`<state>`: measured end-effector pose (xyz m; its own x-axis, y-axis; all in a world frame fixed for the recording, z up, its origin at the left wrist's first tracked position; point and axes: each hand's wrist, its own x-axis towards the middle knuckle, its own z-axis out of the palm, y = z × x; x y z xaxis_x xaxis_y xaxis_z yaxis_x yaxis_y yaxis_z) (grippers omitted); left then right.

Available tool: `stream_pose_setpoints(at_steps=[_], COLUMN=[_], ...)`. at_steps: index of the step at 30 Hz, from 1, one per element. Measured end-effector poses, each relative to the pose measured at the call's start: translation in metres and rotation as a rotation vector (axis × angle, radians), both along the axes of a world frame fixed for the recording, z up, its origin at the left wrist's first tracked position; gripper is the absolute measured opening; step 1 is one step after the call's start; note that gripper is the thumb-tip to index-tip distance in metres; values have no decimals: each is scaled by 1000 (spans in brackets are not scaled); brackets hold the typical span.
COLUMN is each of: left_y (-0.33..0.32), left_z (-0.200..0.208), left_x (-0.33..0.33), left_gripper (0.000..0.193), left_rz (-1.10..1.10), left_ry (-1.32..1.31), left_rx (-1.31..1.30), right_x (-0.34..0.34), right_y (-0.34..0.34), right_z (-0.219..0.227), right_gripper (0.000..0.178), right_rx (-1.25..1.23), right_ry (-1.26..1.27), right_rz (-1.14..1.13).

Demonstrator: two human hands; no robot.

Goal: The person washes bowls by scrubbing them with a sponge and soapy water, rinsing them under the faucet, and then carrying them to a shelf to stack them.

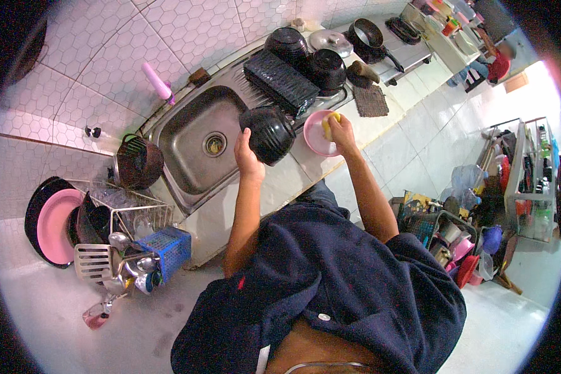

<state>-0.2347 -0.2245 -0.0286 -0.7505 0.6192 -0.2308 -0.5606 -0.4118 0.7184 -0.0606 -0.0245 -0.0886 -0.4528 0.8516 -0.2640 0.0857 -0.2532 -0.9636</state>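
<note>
My left hand is closed on the rim side of a black, ribbed bowl, tilted above the near edge of the steel sink. My right hand grips a yellow sponge, mostly hidden by the fingers. The sponge is over a pink bowl on the counter, to the right of the black bowl. Whether the sponge touches the pink bowl's inside, I cannot tell.
On the drainboard are a black rectangular object and black pots. A frying pan sits on the stove. At left stand a dark pot and a dish rack with utensils and a blue basket. A person is far right.
</note>
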Motion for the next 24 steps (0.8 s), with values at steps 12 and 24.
stream_pose_setpoints(at_steps=[12,24], left_y=[4,-16], left_z=[-4,56], left_x=[1,-35], left_gripper=[35,47], left_rz=[25,177], left_ry=[96,907], left_rx=[-109,-436], right_x=[-10,-171], right_y=[-1,-91], right_z=[5,158], right_gripper=[32,25], right_rx=[-184,1152], right_ry=[2,244], right_rz=[12,319])
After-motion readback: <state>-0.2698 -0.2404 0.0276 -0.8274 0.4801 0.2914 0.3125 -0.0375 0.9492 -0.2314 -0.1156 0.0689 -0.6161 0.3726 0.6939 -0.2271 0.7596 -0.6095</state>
